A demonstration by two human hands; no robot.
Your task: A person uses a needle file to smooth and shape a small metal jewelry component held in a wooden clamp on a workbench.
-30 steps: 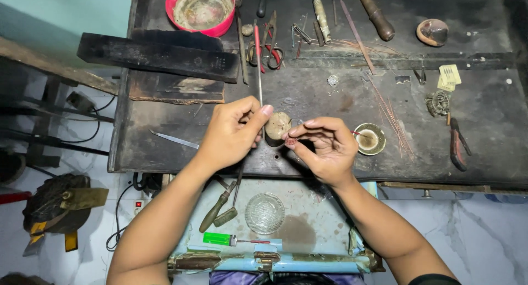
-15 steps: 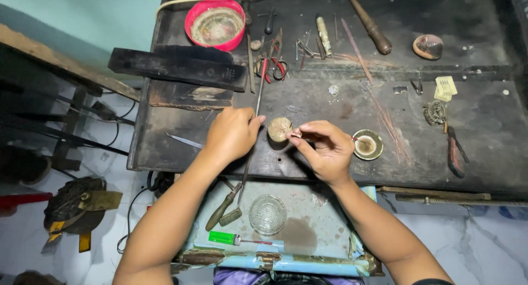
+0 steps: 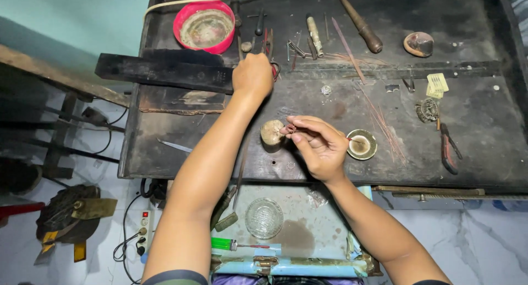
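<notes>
Two hands over dark workbench [image 3: 181, 153]. Left hand [image 3: 253, 75] is extended to the tool cluster, fingers curled over red-handled pliers [image 3: 269, 48]; grip on them — cannot tell, fingertips hidden. Red bowl [image 3: 204, 27] sits just left of those fingers. Right hand [image 3: 318, 144] pinches a small ring-like metal piece [image 3: 290, 129] between thumb and fingertips, touching the round tan block [image 3: 271, 132] just left of them. Small round dish [image 3: 362, 144] just right.
</notes>
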